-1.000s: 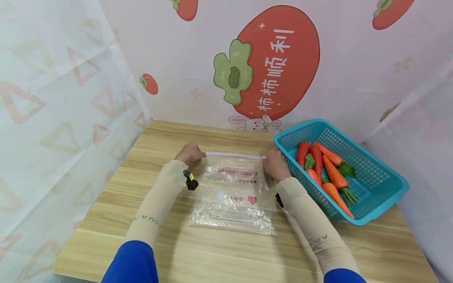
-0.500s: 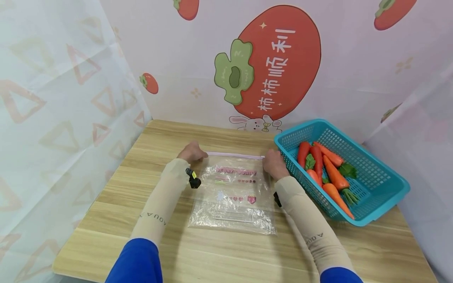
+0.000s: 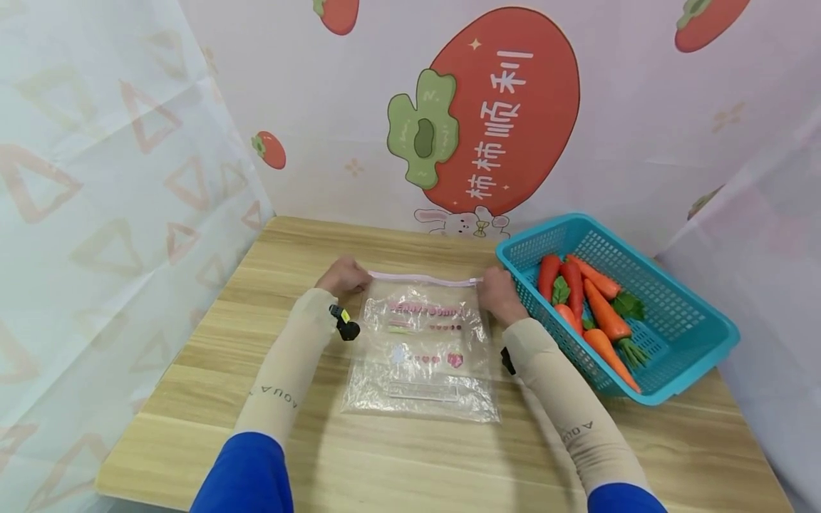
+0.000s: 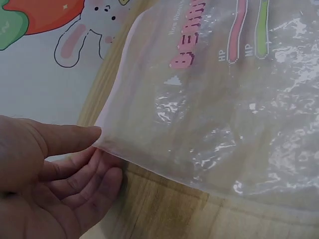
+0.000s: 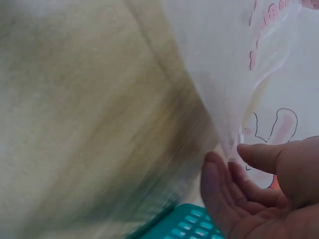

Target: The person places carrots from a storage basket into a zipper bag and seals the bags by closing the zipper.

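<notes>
A clear zip bag (image 3: pixel 423 370) with pink print and a pale pink zip strip along its far edge lies on the wooden table. My left hand (image 3: pixel 346 276) pinches the bag's far left corner; in the left wrist view the thumb (image 4: pixel 75 138) presses it against the curled fingers. At the other end of the strip, my right hand (image 3: pixel 502 296) pinches the far right corner, seen close up in the right wrist view between thumb (image 5: pixel 259 155) and fingers. Between the hands the strip bows in a slight wave. Nothing shows inside the bag.
A turquoise plastic basket (image 3: pixel 702 320) stands right of my right hand, very near it. Several carrots (image 3: pixel 606 313) and red peppers (image 3: pixel 575 285) lie in it. A printed cloth backdrop (image 3: pixel 321 92) rises behind the table (image 3: pixel 218 356).
The zip strip was straight and is now slightly wavy, its middle lifted a little. My hands have shifted only slightly and hold the same corners.
</notes>
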Demonstrator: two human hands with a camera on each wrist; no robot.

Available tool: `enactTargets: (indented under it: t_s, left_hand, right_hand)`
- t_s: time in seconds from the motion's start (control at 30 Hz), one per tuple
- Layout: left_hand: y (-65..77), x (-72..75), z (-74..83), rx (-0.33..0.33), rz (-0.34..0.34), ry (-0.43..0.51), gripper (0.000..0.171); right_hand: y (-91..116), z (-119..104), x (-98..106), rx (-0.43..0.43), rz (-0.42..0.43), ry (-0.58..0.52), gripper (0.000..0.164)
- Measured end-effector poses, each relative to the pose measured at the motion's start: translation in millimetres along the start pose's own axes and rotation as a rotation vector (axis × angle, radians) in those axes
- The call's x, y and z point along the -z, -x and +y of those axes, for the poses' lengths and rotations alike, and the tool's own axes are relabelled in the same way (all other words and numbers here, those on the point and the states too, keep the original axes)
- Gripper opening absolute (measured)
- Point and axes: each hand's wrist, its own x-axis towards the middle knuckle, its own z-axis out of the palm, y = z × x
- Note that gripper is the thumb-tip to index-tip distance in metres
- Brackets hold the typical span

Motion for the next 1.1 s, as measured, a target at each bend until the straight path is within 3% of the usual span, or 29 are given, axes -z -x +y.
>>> enactTargets:
  t_s: [0.13,0.23,0.37,0.47,0.67,0.87,1.1]
  left_hand:
    - [2.8,3.9,-4.1,-0.055,0.002,-0.017,0.044]
    - [7.8,7.3,-5.5,-0.085,0.015,-0.021,0.037]
    - [16.8,12.5,-4.6,-0.11,0.035,-0.035,0.022]
    - [19.8,17.4,-3.0,-0.113,0.038,-0.043,0.026]
    - [19.8,28.0,1.0,-0.119,0.013,0.038,0.032]
    - [23.4,38.1,0.5,-0.181,0.022,0.066,0.031]
    - [31.6,45.0,5.5,-0.262,0.023,0.043,0.028]
  right_hand:
    - [-1.0,0.4,-0.8,0.016,0.003,-0.107,0.042]
    - [-1.0,-2.0,-1.9,0.018,-0.002,-0.17,0.045]
    - [1.8,-9.2,-1.2,0.047,0.008,-0.184,0.04]
    - [5.5,-14.9,1.6,0.064,0.025,-0.186,0.033]
    - [12.8,-23.3,14.2,0.141,0.083,-0.195,0.028]
    - [17.9,-22.8,28.1,0.262,0.165,-0.245,0.022]
    - [28.7,-22.3,48.9,0.306,0.223,-0.271,0.02]
